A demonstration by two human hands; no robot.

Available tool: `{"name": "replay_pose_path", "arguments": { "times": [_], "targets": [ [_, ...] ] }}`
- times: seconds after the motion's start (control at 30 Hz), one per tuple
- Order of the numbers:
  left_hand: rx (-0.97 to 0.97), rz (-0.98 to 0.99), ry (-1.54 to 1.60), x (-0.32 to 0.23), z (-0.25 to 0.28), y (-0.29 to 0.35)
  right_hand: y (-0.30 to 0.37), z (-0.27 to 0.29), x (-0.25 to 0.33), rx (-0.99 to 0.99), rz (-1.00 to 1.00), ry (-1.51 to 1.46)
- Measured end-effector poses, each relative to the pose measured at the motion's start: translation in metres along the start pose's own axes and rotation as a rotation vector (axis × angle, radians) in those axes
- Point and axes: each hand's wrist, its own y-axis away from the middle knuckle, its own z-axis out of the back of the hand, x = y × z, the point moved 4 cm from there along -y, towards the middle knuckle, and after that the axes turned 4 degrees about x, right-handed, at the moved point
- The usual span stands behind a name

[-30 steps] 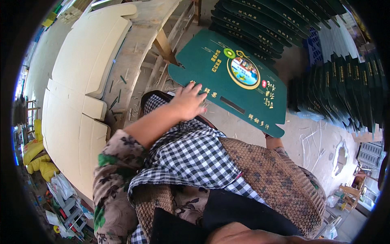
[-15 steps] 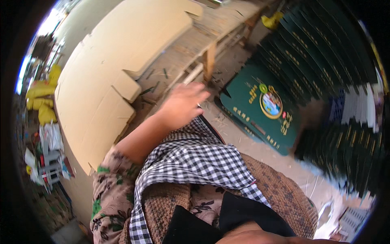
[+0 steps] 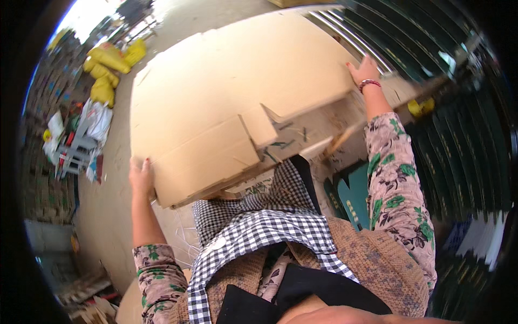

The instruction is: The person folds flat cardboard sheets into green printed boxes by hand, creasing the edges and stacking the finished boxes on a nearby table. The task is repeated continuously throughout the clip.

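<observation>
A large flat tan cardboard sheet point(image 3: 232, 81), with cut slots and flaps along its near edge, lies across a wooden bench. At its left edge my left hand point(image 3: 141, 175) holds the border, fingertips near the corner. My right hand point(image 3: 367, 71), with a red bracelet at the wrist, grips the sheet's right end. Its thumb rests towards the top face; the other fingers are blurred. More cardboard layers seem to lie beneath the near edge. Dark green cut scraps point(image 3: 278, 144) are strewn on the bench top beside the slots.
Tall stacks of dark green printed cardboard point(image 3: 453, 146) stand on the right. A green panel point(image 3: 353, 194) lies low by my right forearm. Yellow sacks point(image 3: 105, 70) and a grey plastic stool point(image 3: 78, 154) are on the floor to the left. Metal bars point(image 3: 345, 35) run beyond the sheet.
My view has swung to the right. Both hands now grip the cardboard sheet's two ends; before, only one blurred hand showed, over the bench edge. The green panel is now mostly hidden by my right arm.
</observation>
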Motion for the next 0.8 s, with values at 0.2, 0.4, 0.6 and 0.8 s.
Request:
{"name": "replay_pose_path", "arguments": {
  "times": [0.2, 0.4, 0.6, 0.8],
  "targets": [
    [0.002, -0.014, -0.059, -0.015, 0.019, 0.028, -0.04, -0.013, -0.012, 0.405, -0.155, 0.059],
    [0.066, 0.09, 0.084, -0.039, 0.045, 0.061, -0.028, 0.009, -0.06, 0.433, -0.029, -0.036],
    [0.156, 0.483, 0.543, -0.016, 0.079, 0.091, 0.01, 0.071, -0.138, 0.448, -0.309, -1.242],
    [0.363, 0.316, 0.746, -0.051, 0.021, 0.073, 0.128, 0.047, 0.032, 0.282, -0.512, -2.042]
  ]
}}
